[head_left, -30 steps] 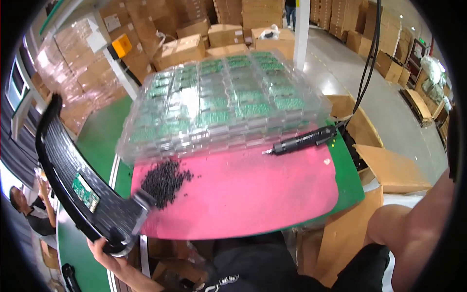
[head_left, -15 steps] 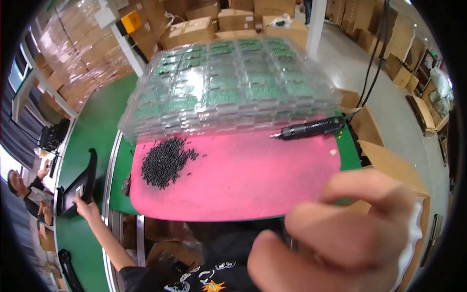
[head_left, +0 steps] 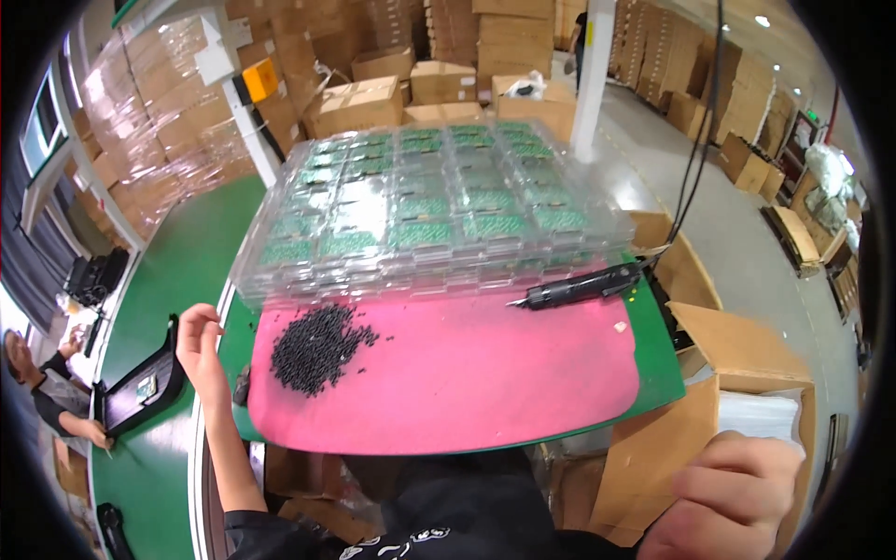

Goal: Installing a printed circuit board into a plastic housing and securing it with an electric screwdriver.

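My left hand (head_left: 199, 345) is raised over the edge of the green conveyor, its fingers loosely bent and nothing visible in them. Just left of it lies a black plastic housing (head_left: 168, 378) with a small circuit board (head_left: 147, 387) inside. At the lower right, my right hand (head_left: 733, 495) is closed with curled fingers; whatever it may hold is hidden. It is in front of an open carton (head_left: 653, 457) with white sheets (head_left: 758, 415). A pile of small black screw-like pieces (head_left: 313, 350) rests on the pink mat (head_left: 485, 383).
A black electric screwdriver (head_left: 583, 286) lies across the mat's far right, its cable rising. Stacked clear trays (head_left: 439, 201) of green circuit boards stand behind the mat. At the far left, a co-worker's hand (head_left: 91, 431) is beside the black housing. Cartons (head_left: 355, 105) fill the background.
My left hand has come off the black housing and moved up and right. The housing now lies flatter on the conveyor. My right hand has moved down and right, away from the mat.
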### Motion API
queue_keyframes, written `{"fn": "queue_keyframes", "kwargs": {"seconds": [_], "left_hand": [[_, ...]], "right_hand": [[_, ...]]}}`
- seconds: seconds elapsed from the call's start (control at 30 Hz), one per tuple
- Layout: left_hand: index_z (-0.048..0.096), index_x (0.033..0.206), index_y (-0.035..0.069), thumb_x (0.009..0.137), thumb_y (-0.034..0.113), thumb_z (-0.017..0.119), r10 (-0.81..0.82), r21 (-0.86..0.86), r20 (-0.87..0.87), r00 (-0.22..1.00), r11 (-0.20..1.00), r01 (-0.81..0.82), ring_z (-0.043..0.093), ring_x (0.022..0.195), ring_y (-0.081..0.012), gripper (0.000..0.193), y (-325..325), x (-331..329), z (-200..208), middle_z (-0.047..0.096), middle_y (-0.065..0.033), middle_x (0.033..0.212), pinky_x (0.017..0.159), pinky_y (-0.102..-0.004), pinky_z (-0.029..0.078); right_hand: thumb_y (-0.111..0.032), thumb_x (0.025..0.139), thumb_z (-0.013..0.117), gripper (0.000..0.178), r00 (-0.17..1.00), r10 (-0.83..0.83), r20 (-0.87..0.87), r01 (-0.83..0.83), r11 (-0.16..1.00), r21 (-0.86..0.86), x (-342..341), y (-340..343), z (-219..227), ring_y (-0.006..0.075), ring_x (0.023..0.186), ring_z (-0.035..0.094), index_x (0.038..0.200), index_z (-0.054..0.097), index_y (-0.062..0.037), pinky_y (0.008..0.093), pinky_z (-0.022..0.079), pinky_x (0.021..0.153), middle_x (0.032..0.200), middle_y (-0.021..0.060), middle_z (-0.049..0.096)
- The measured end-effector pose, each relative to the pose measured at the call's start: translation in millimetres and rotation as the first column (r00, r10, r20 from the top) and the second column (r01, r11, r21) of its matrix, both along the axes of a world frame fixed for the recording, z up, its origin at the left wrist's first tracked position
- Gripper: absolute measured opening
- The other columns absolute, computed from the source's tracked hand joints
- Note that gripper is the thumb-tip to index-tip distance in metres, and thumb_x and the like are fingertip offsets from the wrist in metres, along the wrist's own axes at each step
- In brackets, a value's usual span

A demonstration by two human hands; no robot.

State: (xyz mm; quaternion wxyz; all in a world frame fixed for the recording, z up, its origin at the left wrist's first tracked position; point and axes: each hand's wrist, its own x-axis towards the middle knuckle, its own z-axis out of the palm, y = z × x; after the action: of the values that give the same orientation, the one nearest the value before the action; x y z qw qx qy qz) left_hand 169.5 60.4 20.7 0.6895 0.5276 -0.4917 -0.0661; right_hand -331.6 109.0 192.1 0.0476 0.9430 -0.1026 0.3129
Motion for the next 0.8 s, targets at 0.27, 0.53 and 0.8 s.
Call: {"fn": "queue_keyframes", "kwargs": {"seconds": [0.27,0.53,0.8], "left_hand": [[0.065,0.096,0.005,0.080,0.002,0.064,-0.666,0.428,0.660,0.349,0.714,0.554,0.063,0.080,-0.0280,0.016,-9,-134,50,0.064,-0.0093,0.087,0.072,-0.0347,0.050],[0.067,0.099,0.009,0.086,0.009,0.064,-0.772,0.621,0.607,0.188,0.608,0.494,0.062,0.078,-0.0244,0.014,-21,-139,19,0.065,-0.0047,0.087,0.071,-0.0362,0.049],[0.044,0.135,0.004,0.082,0.041,0.075,-0.857,0.632,0.421,0.297,0.512,0.582,0.050,0.113,-0.0341,0.071,-37,-166,19,0.059,-0.0132,0.114,0.098,-0.0428,0.044]], "right_hand": [[0.002,0.075,0.058,0.028,0.668,-0.738,0.093,0.743,0.657,-0.127,-113,-86,-89,0.0291,0.069,0.063,0.103,0.061,0.0000,0.0369,0.048,0.057,0.083,0.0130,0.062],[-0.016,0.088,0.056,0.050,-0.727,-0.663,-0.178,0.649,-0.749,0.135,-535,155,-290,0.0375,0.125,0.053,0.134,0.051,0.0031,0.0455,0.042,0.106,0.135,0.0229,0.056],[-0.064,0.094,0.038,0.079,-0.816,0.090,-0.571,-0.174,-0.980,0.094,-538,253,-309,0.0390,0.123,0.055,0.138,0.051,0.0006,0.0472,0.041,0.106,0.131,0.0184,0.061]]}}
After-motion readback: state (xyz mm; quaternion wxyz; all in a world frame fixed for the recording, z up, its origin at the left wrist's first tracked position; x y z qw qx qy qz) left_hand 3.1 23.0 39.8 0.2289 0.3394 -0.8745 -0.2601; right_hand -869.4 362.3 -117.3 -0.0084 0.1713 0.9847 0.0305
